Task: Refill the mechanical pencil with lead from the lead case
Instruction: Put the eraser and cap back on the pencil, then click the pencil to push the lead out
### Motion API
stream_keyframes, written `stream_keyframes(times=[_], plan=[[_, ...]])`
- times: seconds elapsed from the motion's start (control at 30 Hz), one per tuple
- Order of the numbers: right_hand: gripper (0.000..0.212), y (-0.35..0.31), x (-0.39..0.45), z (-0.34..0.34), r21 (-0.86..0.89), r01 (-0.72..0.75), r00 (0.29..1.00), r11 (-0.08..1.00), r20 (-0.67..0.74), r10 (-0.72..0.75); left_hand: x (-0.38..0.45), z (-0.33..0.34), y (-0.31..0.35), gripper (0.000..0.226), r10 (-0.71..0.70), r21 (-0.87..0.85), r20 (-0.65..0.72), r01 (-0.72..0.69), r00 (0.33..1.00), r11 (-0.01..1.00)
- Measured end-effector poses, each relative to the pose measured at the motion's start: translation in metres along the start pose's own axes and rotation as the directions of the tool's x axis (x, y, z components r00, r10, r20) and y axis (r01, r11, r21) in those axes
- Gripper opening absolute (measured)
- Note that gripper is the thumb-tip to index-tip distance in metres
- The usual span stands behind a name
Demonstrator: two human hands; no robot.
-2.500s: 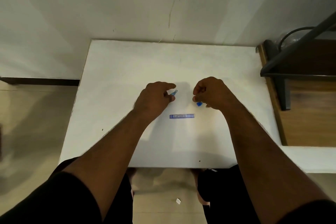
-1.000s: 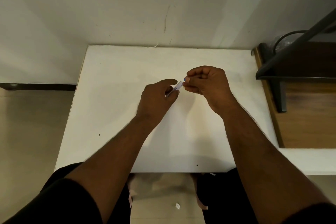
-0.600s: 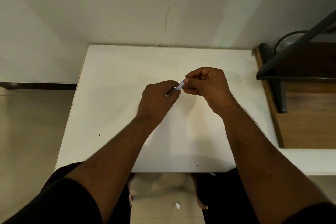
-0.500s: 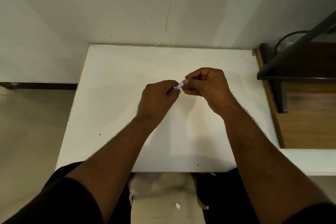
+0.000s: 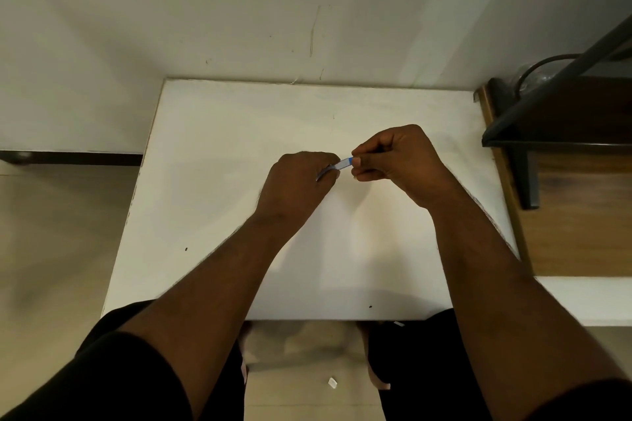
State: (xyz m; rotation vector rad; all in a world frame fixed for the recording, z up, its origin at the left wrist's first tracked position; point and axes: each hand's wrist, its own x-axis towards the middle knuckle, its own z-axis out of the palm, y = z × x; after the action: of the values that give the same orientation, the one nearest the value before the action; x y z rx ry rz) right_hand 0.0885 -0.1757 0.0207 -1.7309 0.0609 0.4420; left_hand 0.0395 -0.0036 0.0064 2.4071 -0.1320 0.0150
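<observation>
since 2.5 s ago, lead case (image 5: 344, 163) left table (image 5: 212, 181); right hand (image 5: 396, 161) pinches it, left hand (image 5: 297, 181) pinches pencil (image 5: 325, 173).

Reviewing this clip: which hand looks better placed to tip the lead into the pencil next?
Probably the right hand: its fingers pinch the small blue-and-white lead case, angled toward the left hand, which grips the thin metallic pencil above the white table. The lead itself is too small to see.
</observation>
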Motion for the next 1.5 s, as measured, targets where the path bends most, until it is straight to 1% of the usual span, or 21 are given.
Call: stream_keyframes(times=[0.27, 0.33, 0.43, 0.53, 0.6, 0.73, 0.8, 0.87, 0.93, 0.97, 1.03, 1.1, 1.13, 1.2, 1.27, 1.33, 1.4, 1.47, 1.5], plan=[[0.011, 0.002, 0.0, 0.003, 0.019, -0.007, 1.0, 1.0, 0.007, 0.007, 0.0, 0.0, 0.0, 0.018, -0.029, 0.04, -0.008, 0.03, 1.0, 0.999], [0.008, 0.003, 0.001, 0.004, 0.005, -0.022, 1.0, 1.0, 0.014, 0.022, 0.0, 0.0, 0.001, 0.018, -0.033, 0.041, -0.001, 0.033, 0.999, 0.999], [0.004, 0.004, 0.001, 0.002, -0.052, -0.037, 0.998, 0.998, 0.04, 0.039, 0.001, -0.002, 0.0, 0.018, -0.002, 0.043, 0.036, 0.001, 0.999, 0.999], [0.008, 0.003, -0.001, -0.001, -0.137, -0.047, 0.993, 0.989, 0.105, 0.061, 0.002, -0.003, -0.002, 0.02, 0.047, 0.085, 0.108, -0.056, 0.993, 0.995], [0.011, 0.002, -0.002, -0.002, -0.117, -0.059, 0.99, 0.991, 0.121, 0.073, 0.001, -0.003, -0.001, 0.019, 0.049, 0.059, 0.118, -0.056, 0.992, 0.997], [0.011, 0.002, -0.003, 0.001, 0.01, -0.084, 0.992, 0.996, 0.094, 0.083, -0.001, -0.002, 0.002, 0.017, -0.016, 0.002, 0.078, 0.016, 0.997, 1.0], [0.011, 0.003, -0.002, 0.002, 0.038, -0.087, 0.994, 0.995, 0.073, 0.084, -0.001, -0.002, 0.004, 0.016, -0.06, -0.029, 0.09, 0.063, 0.994, 0.998], [0.013, 0.005, 0.001, 0.002, 0.045, -0.081, 0.996, 0.996, 0.047, 0.079, 0.002, -0.004, 0.003, 0.016, -0.128, -0.094, 0.12, 0.139, 0.985, 0.986], [0.013, 0.01, 0.004, 0.001, 0.006, -0.088, 0.996, 0.996, 0.015, 0.088, 0.006, -0.007, -0.002, 0.024, -0.214, -0.13, 0.116, 0.228, 0.97, 0.965], [0.012, 0.012, 0.005, 0.0, -0.041, -0.097, 0.995, 0.994, -0.003, 0.097, 0.008, -0.009, -0.007, 0.025, -0.247, -0.106, 0.09, 0.256, 0.965, 0.961], [0.008, 0.019, 0.007, -0.001, -0.179, -0.119, 0.993, 0.977, -0.038, 0.114, 0.012, -0.012, -0.02, 0.022, -0.305, 0.03, 0.058, 0.303, 0.951, 0.952], [0.007, 0.026, 0.01, 0.001, -0.32, -0.125, 0.992, 0.939, -0.066, 0.11, 0.014, -0.013, -0.031, 0.024, -0.369, 0.191, 0.105, 0.346, 0.923, 0.919], [0.008, 0.029, 0.011, 0.003, -0.378, -0.122, 0.992, 0.918, -0.074, 0.102, 0.014, -0.013, -0.034, 0.029, -0.398, 0.245, 0.144, 0.357, 0.906, 0.901], [0.01, 0.034, 0.014, 0.006, -0.484, -0.107, 0.994, 0.869, -0.083, 0.076, 0.011, -0.01, -0.036, 0.044, -0.44, 0.303, 0.19, 0.374, 0.878, 0.877], [0.015, 0.035, 0.015, 0.008, -0.571, -0.09, 0.994, 0.816, -0.102, 0.039, 0.009, -0.009, -0.035, 0.05, -0.461, 0.345, 0.198, 0.378, 0.865, 0.859], [0.017, 0.032, 0.013, 0.009, -0.588, -0.06, 0.992, 0.806, -0.124, -0.016, 0.008, -0.008, -0.034, 0.043, -0.468, 0.364, 0.206, 0.377, 0.859, 0.852], [0.014, 0.028, 0.011, 0.012, -0.562, -0.026, 0.991, 0.827, -0.122, -0.051, 0.008, -0.008, -0.034, 0.03, -0.473, 0.343, 0.211, 0.388, 0.855, 0.855], [0.01, 0.024, 0.009, 0.018, -0.491, -0.019, 0.994, 0.871, -0.1, -0.034, 0.008, -0.006, -0.032, 0.021, -0.459, 0.294, 0.192, 0.395, 0.868, 0.87], [0.009, 0.022, 0.009, 0.021, -0.445, -0.034, 0.996, 0.895, -0.094, -0.008, 0.009, -0.005, -0.031, 0.018, -0.433, 0.259, 0.175, 0.383, 0.884, 0.887]])
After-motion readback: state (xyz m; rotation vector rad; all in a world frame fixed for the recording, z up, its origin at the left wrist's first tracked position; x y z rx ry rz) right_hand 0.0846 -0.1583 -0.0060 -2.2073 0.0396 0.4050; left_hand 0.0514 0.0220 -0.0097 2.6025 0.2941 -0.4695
